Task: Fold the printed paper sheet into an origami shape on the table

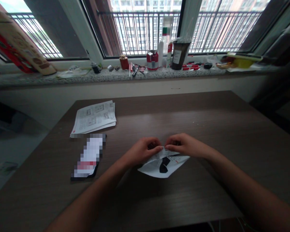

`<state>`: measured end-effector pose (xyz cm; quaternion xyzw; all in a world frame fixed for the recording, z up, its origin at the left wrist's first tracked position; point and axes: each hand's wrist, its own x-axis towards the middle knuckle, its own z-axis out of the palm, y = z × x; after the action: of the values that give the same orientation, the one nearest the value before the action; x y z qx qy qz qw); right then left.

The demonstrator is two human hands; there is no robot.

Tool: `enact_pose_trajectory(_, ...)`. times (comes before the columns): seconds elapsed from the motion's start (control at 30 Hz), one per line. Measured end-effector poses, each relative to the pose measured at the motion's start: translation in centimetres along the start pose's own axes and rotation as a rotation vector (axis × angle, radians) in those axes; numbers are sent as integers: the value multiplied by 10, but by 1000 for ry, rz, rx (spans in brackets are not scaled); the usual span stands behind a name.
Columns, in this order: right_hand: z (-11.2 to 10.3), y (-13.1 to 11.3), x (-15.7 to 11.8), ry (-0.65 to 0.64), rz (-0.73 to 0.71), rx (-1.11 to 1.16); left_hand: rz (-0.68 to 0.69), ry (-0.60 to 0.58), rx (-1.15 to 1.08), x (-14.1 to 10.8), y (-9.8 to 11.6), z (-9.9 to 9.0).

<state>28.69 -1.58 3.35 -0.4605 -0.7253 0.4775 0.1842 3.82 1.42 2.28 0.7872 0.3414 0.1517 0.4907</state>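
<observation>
A folded sheet of printed paper (154, 169) with dark shapes on it is held over the middle of the brown table. My left hand (145, 149) pinches its upper edge between thumb and fingers. Close beside it, my right hand (180, 145) pinches the same edge from the other side, the fingertips of both hands nearly meeting. The paper's lower part fans out toward me in a curved, pointed shape. Parts of its upper folds are hidden behind my fingers.
To the left lies a phone (89, 156), its screen blurred out. Beyond it rests a stack of printed sheets (95, 116). Behind the table (207, 119), a stone windowsill (87, 77) carries a red can (152, 60), a dark cup (180, 54), a bottle (168, 48) and small tools.
</observation>
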Motion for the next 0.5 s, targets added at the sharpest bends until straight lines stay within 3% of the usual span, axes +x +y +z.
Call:
enact_pose_trajectory(0.3, -13, 18, -9, 172, 81, 243, 2, 227, 20, 1, -5, 4)
enact_pose_trajectory(0.5, -5, 22, -8, 307, 83, 195, 32, 225, -40, 1, -5, 6)
